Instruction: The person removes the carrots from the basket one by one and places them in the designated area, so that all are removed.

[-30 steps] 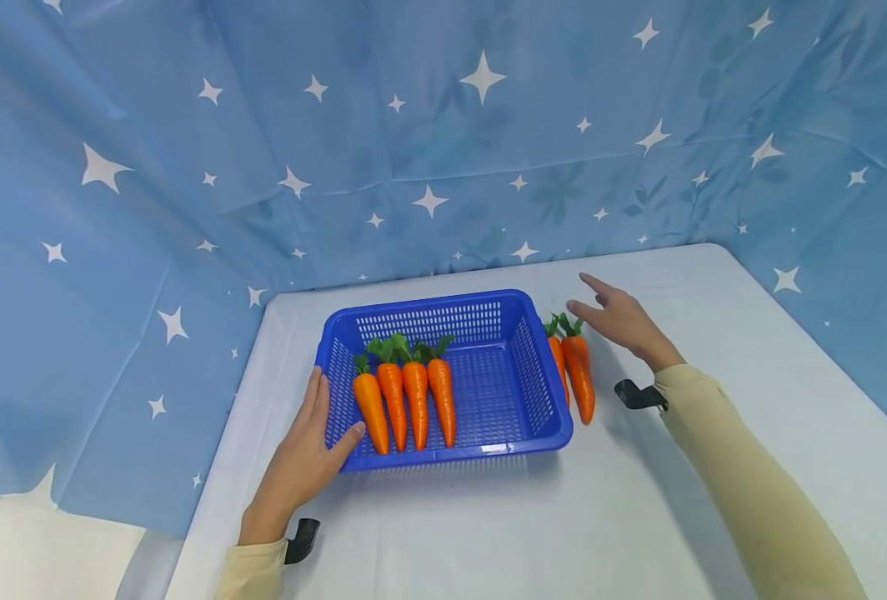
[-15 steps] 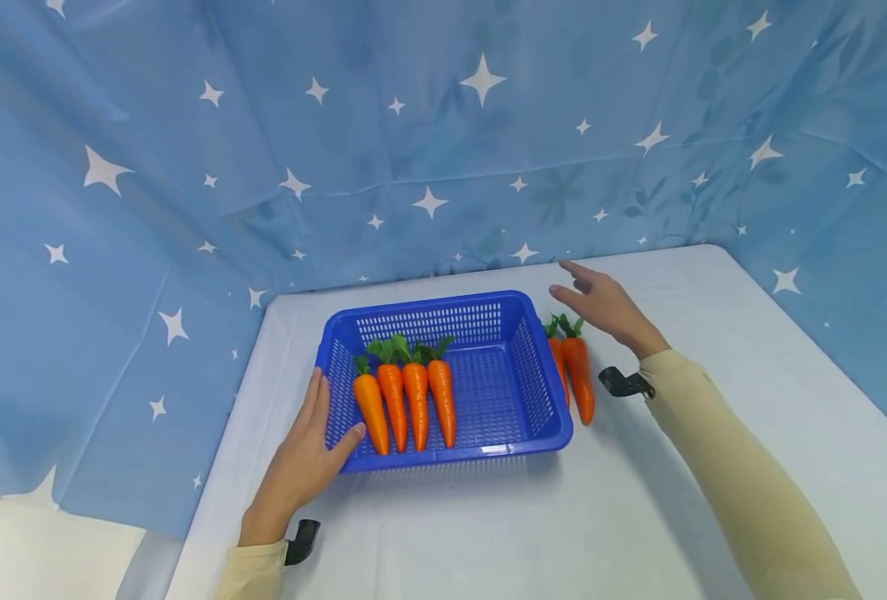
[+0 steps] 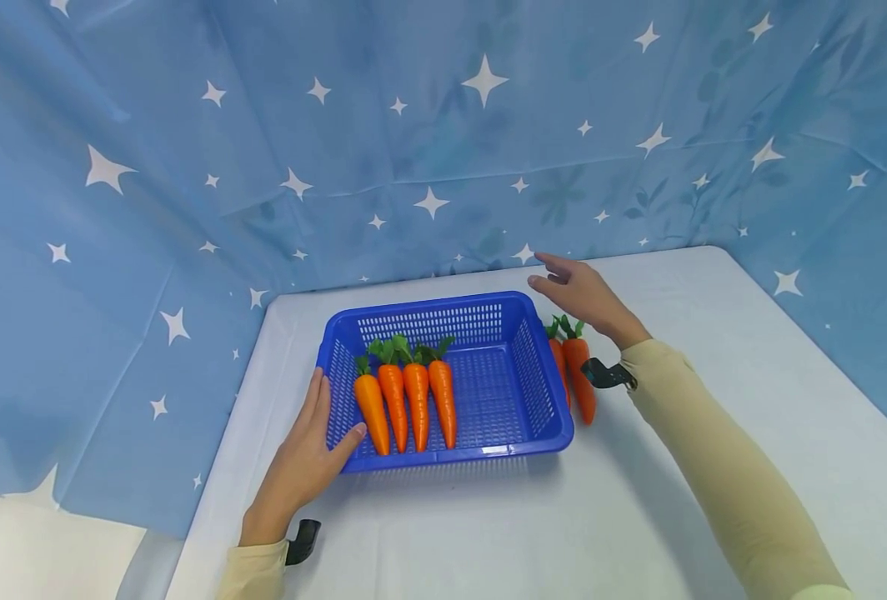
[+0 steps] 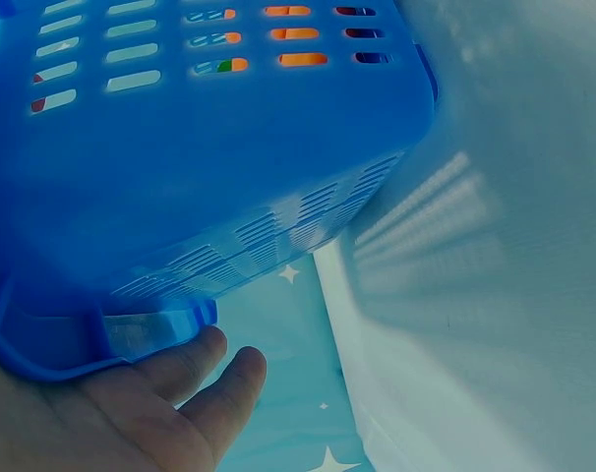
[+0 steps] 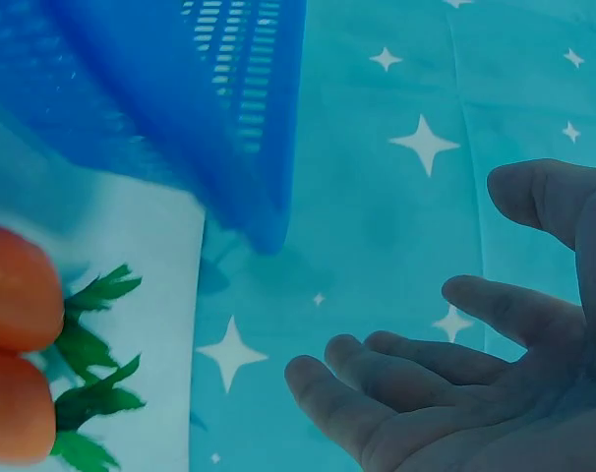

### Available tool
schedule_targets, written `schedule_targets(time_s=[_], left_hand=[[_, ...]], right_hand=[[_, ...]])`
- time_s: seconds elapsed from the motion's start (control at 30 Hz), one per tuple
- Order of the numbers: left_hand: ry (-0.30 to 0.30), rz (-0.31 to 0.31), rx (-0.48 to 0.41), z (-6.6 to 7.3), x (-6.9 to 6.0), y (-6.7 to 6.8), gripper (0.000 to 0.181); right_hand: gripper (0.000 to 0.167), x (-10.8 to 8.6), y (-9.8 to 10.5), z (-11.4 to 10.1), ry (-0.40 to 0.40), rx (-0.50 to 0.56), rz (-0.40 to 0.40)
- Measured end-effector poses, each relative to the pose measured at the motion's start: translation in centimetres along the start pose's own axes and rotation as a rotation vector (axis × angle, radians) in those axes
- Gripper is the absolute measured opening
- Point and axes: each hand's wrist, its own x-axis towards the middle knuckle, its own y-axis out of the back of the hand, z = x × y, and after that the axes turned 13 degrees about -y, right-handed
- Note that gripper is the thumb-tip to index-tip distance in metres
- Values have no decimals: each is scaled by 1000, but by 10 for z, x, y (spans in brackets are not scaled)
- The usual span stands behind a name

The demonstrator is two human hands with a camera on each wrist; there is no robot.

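Observation:
A blue plastic basket [image 3: 443,456] holds several carrots with green tops, among them a paler orange carrot [image 3: 371,412] at the left. My left hand [image 3: 301,458] rests on the near-left corner of the basket, its fingers straight along the left rim and its thumb over the front rim. The left wrist view shows fingers [image 4: 234,398] beneath the rim outside the basket; the thumb is hidden there. My right hand [image 3: 582,292] hovers beyond the basket's far-right corner, fingers spread and holding nothing. Two carrots lie outside along the basket's right side, the outer carrot [image 3: 580,379] more visible.
The white tablecloth [image 3: 443,533] covers the table under the basket. A blue curtain with white stars [image 3: 428,125] hangs behind the table's far edge and at both sides. Black wrist cameras sit at both cuffs, the right camera [image 3: 604,373] partly covering the outer carrot.
My right hand has moved left and slightly away from me, from above the outer carrots' tops towards the basket's far-right corner. My left hand, the basket and the carrots have stayed put.

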Motion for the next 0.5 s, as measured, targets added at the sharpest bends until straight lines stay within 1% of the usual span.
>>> schedule_targets(time_s=[0.23,0.5], left_hand=[[1,-3,-7,0,-1,-1,102],[-1,-2,-9,0,-1,0,102]], right_hand=[[68,1,-11,-16,-1,-27,-10],[65,3,-28,-30,15,-11,-54]])
